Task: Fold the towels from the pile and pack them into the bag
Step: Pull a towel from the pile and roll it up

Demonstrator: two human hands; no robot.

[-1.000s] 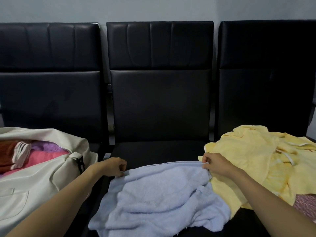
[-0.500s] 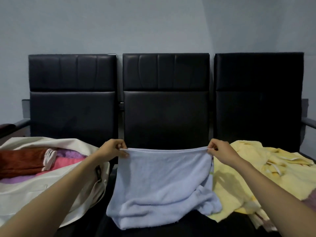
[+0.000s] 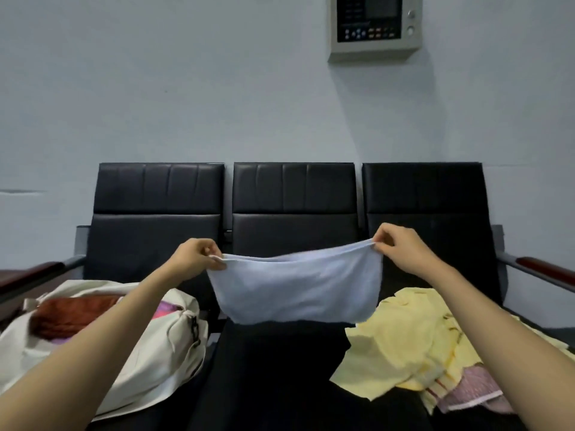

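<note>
Head cam: lower left there's one cream bag [image 3: 149, 353]. Lower right is the pile, yellow towels [image 3: 404, 337] (can't count them) plus one pinkish towel [image 3: 473, 387]. Mid-frame, one blue towel [image 3: 295, 290] hangs below both grips, long axis left-right. The left hand [image 3: 196, 259] and right hand [image 3: 401, 250] each pinch a top corner, and the left one's nearer the bag. Three seats [image 3: 292, 231] behind.

Black three-seat bench [image 3: 294, 231] against wall. Cream bag [image 3: 161, 353] sits on left seat; yellow towel [image 3: 401, 346] and pinkish towel [image 3: 473, 390] lie heaped on right seat.

Wall panel [image 3: 375, 26] lettering illegible
</note>
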